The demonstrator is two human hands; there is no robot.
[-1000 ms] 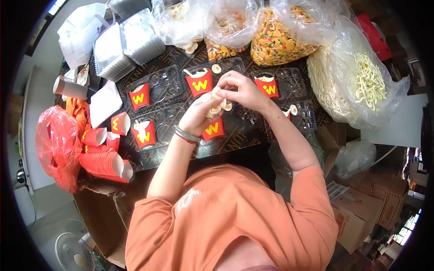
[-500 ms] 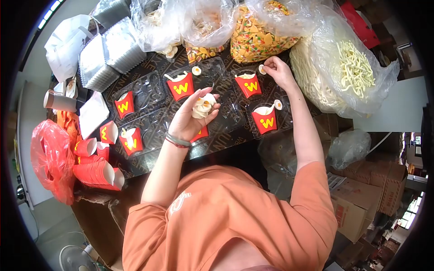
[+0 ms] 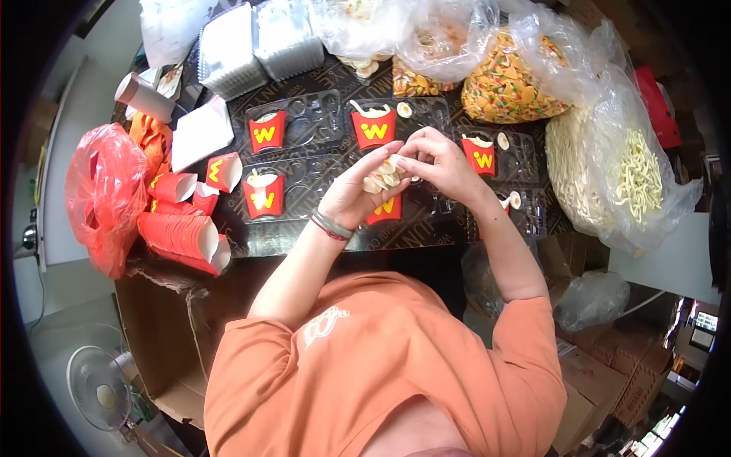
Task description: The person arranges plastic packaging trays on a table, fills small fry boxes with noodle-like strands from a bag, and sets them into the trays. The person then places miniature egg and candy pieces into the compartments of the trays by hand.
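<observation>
My left hand is cupped around several small white egg-shaped pieces with orange centres. Over this pile, my right hand has its fingers pinched on one of the pieces. Below the hands, a red fries box with a yellow W is partly covered. Clear plastic trays hold more such boxes, including one at the back middle and one at the right. Single egg pieces lie beside boxes, at the back and on the right. My right forearm hides most of the front-right tray.
Stacked red boxes and a red plastic bag are at the left. Clear lids stand stacked behind. Bags of colourful pieces and pale strands line the back and right. Cartons sit below right.
My right hand has moved left from the back-right tray to the pile in my left hand, leaving an egg piece beside that box. The camera view has shifted, moving the table rightward in frame.
</observation>
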